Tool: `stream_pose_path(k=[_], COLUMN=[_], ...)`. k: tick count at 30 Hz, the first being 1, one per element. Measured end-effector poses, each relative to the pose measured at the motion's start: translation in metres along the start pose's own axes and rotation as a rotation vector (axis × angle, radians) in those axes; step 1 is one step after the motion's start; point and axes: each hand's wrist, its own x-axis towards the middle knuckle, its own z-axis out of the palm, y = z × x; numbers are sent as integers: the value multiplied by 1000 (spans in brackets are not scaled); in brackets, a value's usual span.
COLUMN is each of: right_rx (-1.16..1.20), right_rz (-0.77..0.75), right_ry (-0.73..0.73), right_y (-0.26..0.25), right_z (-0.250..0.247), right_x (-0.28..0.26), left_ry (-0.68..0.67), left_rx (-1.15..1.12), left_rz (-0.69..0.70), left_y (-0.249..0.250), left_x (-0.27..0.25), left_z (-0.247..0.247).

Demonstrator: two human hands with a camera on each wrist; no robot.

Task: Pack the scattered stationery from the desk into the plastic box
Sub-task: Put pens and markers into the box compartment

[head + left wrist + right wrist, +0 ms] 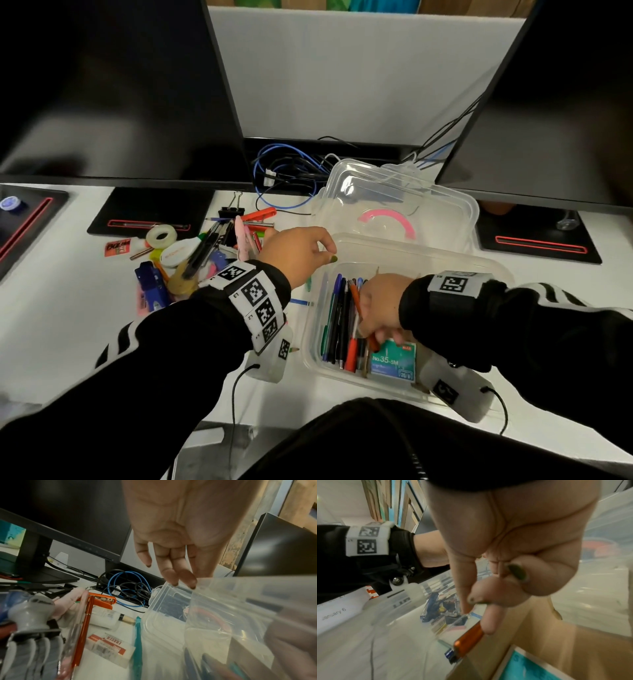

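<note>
The clear plastic box (411,255) stands on the white desk in front of me, with several pens and a teal staple box (394,359) inside. My right hand (376,337) is down in the box, fingers curled round an orange pen (354,298), which the right wrist view shows pinched in my right hand (488,599) as the orange pen (469,642). My left hand (325,251) hovers by the box's far left corner, fingers relaxed, holding nothing; the left wrist view shows the bare palm of my left hand (178,577). Loose stationery (191,253) is piled at the left.
The pile holds a tape roll (161,236), a blue stapler (150,284), a binder clip (233,209) and an eraser (106,643). The box's clear lid (394,198) lies behind it. Blue cables (284,168) and two monitors stand at the back.
</note>
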Motion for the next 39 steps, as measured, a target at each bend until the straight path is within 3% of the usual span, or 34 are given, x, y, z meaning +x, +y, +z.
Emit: stream_pose_path(k=[5,9,12,15,19,22,30,34,39], right_rx=[-107,-188,-423,-436,-501,-544,-616,-431,-114], right_rz=[9,-58,-94,-151,-202,-146,-60,-44,-30], right_ry=[-27,37,146,249,78,-28,-67,85,426], right_y=[-6,-5,-8,-10,-19,-27,-44,-47,-51], right_z=[-2,-8,-12,-15,-9,-3,-2,-18,-36], right_x=[5,9,12,13,15,16,8,2,-6], left_ry=[-4,8,-6,-32,-60,-87,-187,-205,-71], left_rx=[-91,-156,-199,-252,-295,-325,-426,-474,-140], left_rz=[-40,-39,-40,-44,-36,-31,12,31,2], left_y=[-2,-3,-5,-8,-11,-13,-18,-38,-80], left_x=[-3,-7,-9,-10,-10,-8,-4,1,28], left_z=[2,2,1,2,0,0,-6,-20,-43])
